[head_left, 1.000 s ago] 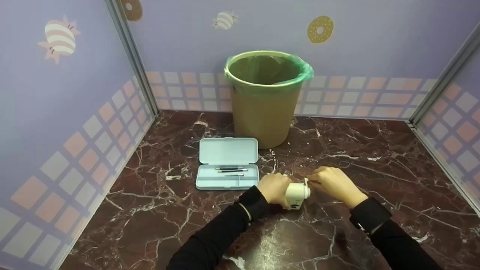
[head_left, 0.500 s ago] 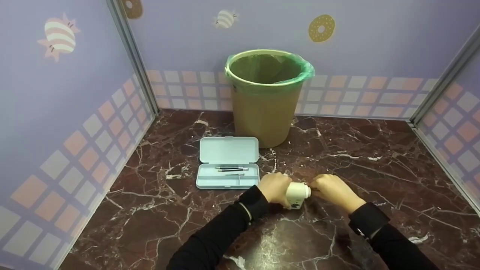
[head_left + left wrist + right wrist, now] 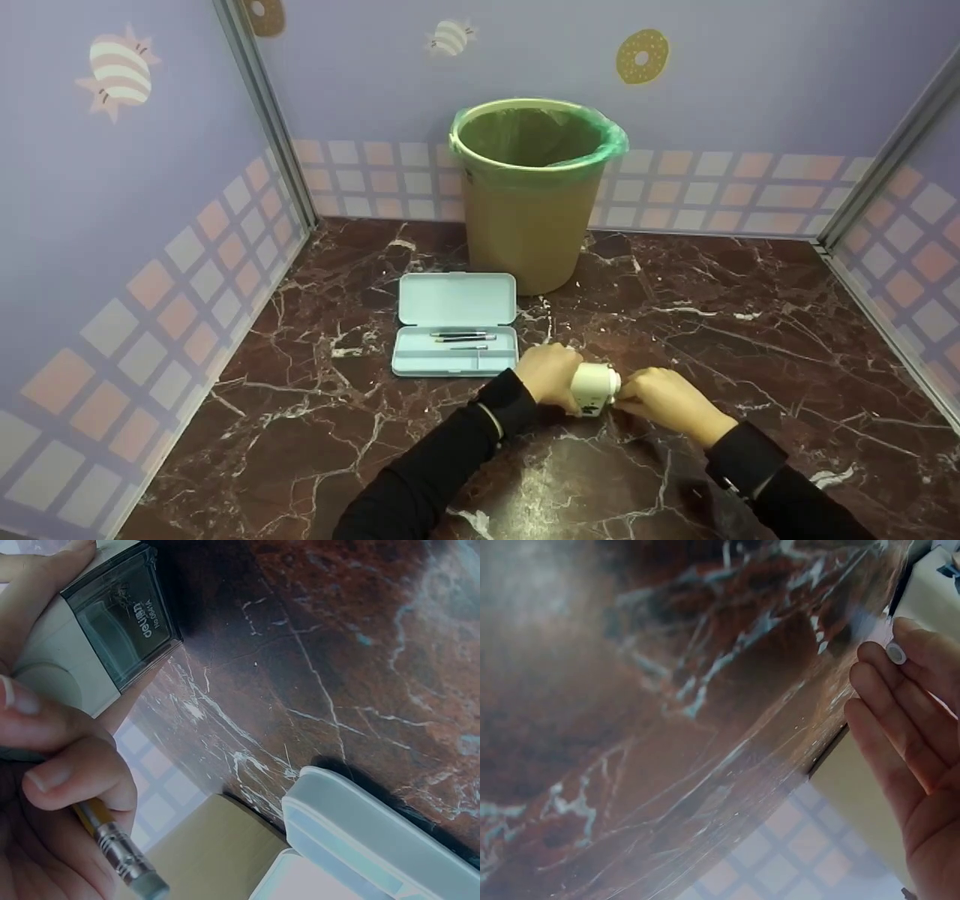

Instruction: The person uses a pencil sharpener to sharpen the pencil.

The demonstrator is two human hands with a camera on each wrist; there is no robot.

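Observation:
On the marbled table, my left hand (image 3: 550, 373) grips a cream-white crank pencil sharpener (image 3: 592, 384). In the left wrist view, its clear drawer (image 3: 124, 619) carries printed lettering. A yellow pencil (image 3: 112, 844) with a metal ferrule and grey eraser sticks out between the curled fingers of that same hand. My right hand (image 3: 664, 394) is at the sharpener's right side. Thumb and forefinger pinch the small pale knob (image 3: 896, 653) of its crank, while the other fingers are loosely bent. Most of the crank arm is hidden behind the right hand.
A light-blue pencil case (image 3: 457, 300) lies lid up, left of the hands, with several slim pencils (image 3: 461, 337) inside. Behind it stands a tan bin (image 3: 525, 225) lined with a green bag. Patterned panels (image 3: 375, 75) enclose the table at the back and sides.
My right hand has swung from above down to the lower side of the sharpener's end, carrying the crank knob round. The left hand and sharpener have stayed nearly still.

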